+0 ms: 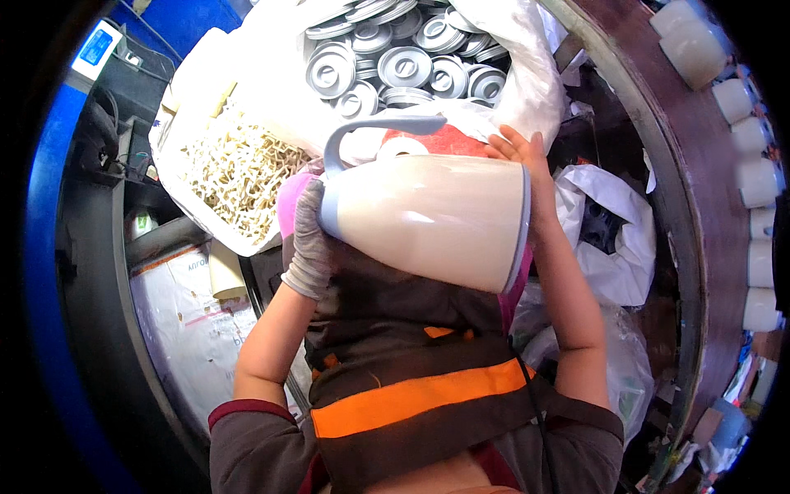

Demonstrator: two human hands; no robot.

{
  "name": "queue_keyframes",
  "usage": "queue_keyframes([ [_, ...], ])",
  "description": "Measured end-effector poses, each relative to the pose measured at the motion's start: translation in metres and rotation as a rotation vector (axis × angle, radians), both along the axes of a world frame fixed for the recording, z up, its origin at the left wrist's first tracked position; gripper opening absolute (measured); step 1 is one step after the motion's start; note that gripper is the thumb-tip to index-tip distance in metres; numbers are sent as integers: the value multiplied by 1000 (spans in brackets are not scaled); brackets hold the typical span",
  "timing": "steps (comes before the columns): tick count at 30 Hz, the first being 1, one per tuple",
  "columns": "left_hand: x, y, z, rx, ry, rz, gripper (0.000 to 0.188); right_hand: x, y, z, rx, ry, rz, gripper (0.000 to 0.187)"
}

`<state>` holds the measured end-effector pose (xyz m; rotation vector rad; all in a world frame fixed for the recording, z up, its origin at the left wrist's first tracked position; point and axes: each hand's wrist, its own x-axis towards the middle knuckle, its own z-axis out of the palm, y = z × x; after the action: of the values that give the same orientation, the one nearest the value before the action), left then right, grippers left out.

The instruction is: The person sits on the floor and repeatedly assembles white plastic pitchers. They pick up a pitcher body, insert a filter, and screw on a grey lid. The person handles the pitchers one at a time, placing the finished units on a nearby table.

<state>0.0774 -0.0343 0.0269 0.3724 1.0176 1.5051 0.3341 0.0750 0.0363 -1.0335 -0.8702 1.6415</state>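
Observation:
A cream vacuum jug (428, 214) with a grey-blue handle, neck and base rim lies sideways in front of my body, handle upward. Its neck points left and its base right. My left hand (308, 235), in a grey knitted glove, is closed at the neck end; its fingertips are partly hidden. Bare, my right hand (531, 169) rests against the base, fingers stretched out and spread past the rim. Behind the jug is a red surface (448, 142) with a white ring-shaped part (403, 147) on it.
Beyond the jug, a white bag (539, 74) holds many grey round lids (405, 66). Left of it, another bag contains small cream plastic pieces (239, 165). A white bag with dark parts (629, 272) stands right. Several similar cream jugs (753, 181) line a brown bench (708, 165).

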Motion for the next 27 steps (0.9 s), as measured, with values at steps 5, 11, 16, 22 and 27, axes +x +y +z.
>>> queue_keyframes([
  [5, -19, 5, 28, 76, 133, -200, 66, 36, -11, 26, 340, -441, -112, 54],
  [11, -3, 42, 67, 424, 718, -443, 41, 6, -73, 111, 182, -310, 527, 32],
  [16, -31, 50, 74, 469, 772, -4, 30, 68, -68, 173, 660, -196, -531, 51],
  [22, -188, 5, -65, 224, 1249, 440, 34, 182, -3, 229, 920, -381, -955, 37],
  [27, -327, -128, -177, -439, 1359, 853, 57, 324, 48, 212, 833, -1280, -1184, 38],
])
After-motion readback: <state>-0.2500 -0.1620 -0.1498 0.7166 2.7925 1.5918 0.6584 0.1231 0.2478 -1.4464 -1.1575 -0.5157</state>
